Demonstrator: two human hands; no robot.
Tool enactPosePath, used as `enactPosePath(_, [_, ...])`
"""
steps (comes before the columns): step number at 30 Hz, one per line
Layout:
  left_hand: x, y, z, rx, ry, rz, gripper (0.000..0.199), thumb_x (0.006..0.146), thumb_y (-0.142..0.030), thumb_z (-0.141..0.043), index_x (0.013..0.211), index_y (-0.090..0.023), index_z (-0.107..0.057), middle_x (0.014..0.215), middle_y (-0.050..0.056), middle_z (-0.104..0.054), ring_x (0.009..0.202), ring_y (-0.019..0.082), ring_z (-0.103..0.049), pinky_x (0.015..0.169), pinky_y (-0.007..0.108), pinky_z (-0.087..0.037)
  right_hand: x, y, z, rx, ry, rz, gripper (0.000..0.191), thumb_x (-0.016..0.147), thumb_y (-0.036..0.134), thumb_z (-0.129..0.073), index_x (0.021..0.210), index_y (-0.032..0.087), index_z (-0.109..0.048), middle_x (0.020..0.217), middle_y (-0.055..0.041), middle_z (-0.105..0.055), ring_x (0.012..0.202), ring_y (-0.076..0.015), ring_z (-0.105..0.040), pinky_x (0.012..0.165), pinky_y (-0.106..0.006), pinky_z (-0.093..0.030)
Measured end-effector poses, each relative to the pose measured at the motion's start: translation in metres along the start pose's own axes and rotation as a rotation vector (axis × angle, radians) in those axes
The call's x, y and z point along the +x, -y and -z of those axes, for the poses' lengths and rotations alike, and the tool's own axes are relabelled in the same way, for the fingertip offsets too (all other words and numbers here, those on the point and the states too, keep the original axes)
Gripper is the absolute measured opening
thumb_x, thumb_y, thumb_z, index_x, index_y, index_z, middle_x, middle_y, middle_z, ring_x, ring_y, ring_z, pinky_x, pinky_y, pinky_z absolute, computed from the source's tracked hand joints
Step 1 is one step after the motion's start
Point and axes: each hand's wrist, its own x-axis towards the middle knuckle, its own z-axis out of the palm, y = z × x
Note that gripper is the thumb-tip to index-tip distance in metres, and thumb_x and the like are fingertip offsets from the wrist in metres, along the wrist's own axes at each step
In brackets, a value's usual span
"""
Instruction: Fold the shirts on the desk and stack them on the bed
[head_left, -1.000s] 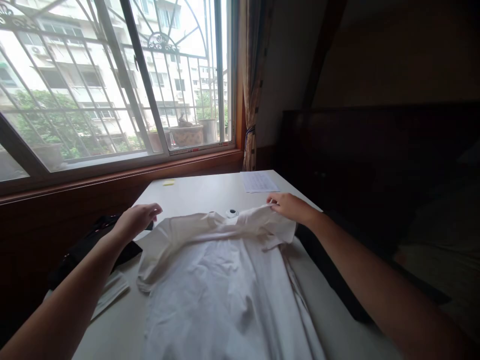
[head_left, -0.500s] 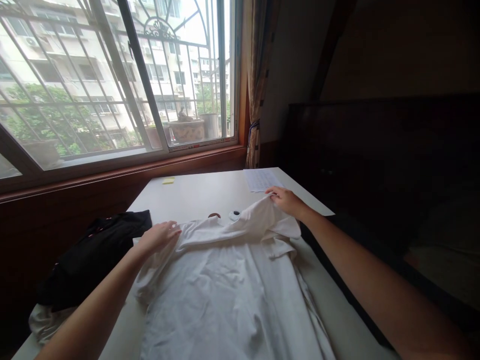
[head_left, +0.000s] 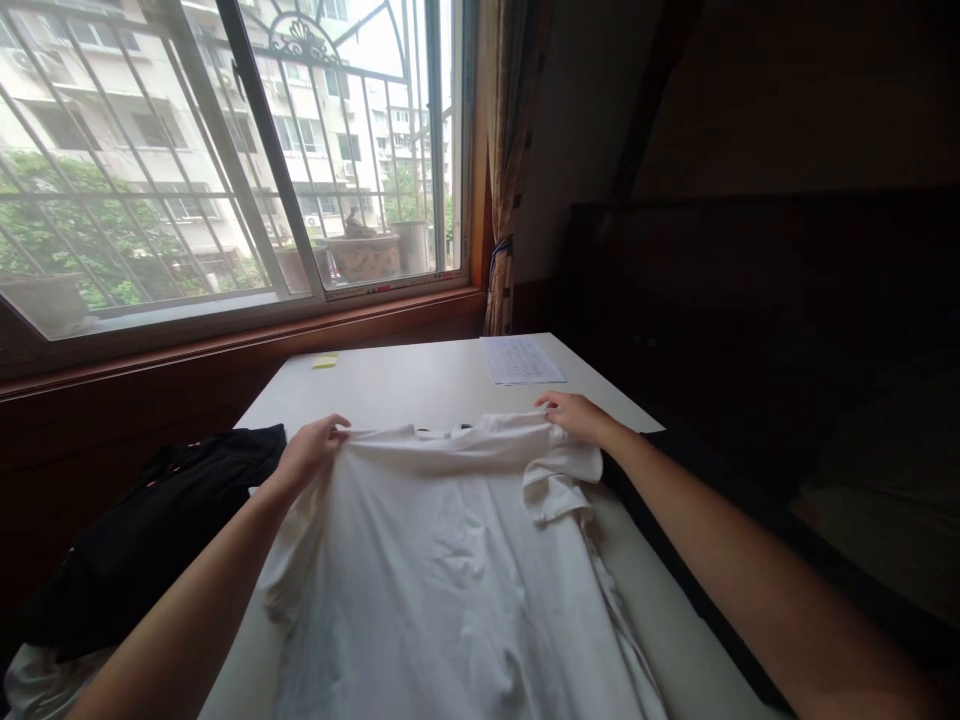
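Note:
A white T-shirt (head_left: 420, 560) lies spread on the white table (head_left: 390, 380), its neckline end away from me. My left hand (head_left: 311, 445) pinches the shirt at its far left shoulder. At the far right shoulder my right hand (head_left: 574, 415) grips the cloth between thumb and fingers. Between the two hands the upper edge is drawn nearly straight and slightly raised. The right sleeve (head_left: 559, 485) lies bunched just below my right hand. Small dark and brown bits of objects peek out behind the neckline, mostly hidden.
Dark clothing (head_left: 150, 540) is heaped at the table's left edge, with whitish cloth (head_left: 52, 680) under it. Printed paper sheets (head_left: 521, 360) lie at the far right corner, a yellow sticky note (head_left: 325, 360) at the far left. A barred window (head_left: 300, 150) and a tied curtain (head_left: 502, 200) stand behind.
My left hand has closed on the left shoulder and lifted it slightly. My right hand has lowered a little. The upper edge is straighter and now covers most of the small round objects behind it.

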Motion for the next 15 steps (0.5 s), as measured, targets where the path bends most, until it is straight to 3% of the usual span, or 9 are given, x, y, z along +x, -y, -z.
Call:
enactPosePath(3, [-0.002,0.014,0.007,0.033,-0.145,0.037,0.03,0.101,-0.038,-0.048,0.122,-0.027,-0.066,0.112,0.003,-0.077,0.1,0.021,-0.071,0.083,0.029,-0.051,0.014,0.021,-0.003,-0.078,-0.155,0.063,0.038,0.094,0.018,-0.053,0.129,0.023,-0.066,0.114,-0.0079,-0.073,0.098,-0.0208,-0.065,0.083,-0.029,-0.049])
enactPosePath(6, [-0.008,0.018,0.002,0.102,-0.246,0.033,0.031,0.102,-0.035,-0.046,0.126,-0.025,-0.063,0.119,0.006,-0.074,0.106,0.024,-0.068,0.084,0.032,-0.051,0.026,0.045,-0.015,-0.179,-0.284,0.114,0.045,0.098,0.012,-0.044,0.138,0.02,-0.061,0.12,-0.0132,-0.07,0.106,-0.0252,-0.061,0.09,-0.035,-0.048])
enactPosePath(11, [-0.018,0.008,-0.015,0.236,-0.261,-0.088,0.043,0.094,-0.009,-0.041,0.125,-0.021,-0.069,0.128,0.013,-0.069,0.118,0.031,-0.06,0.093,0.042,-0.05,0.021,0.07,-0.045,-0.242,-0.264,0.128,0.047,0.095,0.007,-0.044,0.136,0.02,-0.063,0.126,-0.0174,-0.066,0.111,-0.0311,-0.056,0.097,-0.044,-0.045])
enactPosePath(15, [-0.018,-0.016,-0.022,0.274,-0.189,-0.227,0.037,0.091,-0.009,-0.047,0.114,-0.018,-0.074,0.133,0.015,-0.067,0.122,0.034,-0.058,0.1,0.047,-0.049,-0.007,0.087,-0.069,-0.274,-0.163,0.24,0.026,0.095,0.014,-0.054,0.111,0.018,-0.074,0.12,-0.0139,-0.067,0.111,-0.0272,-0.057,0.098,-0.037,-0.044])
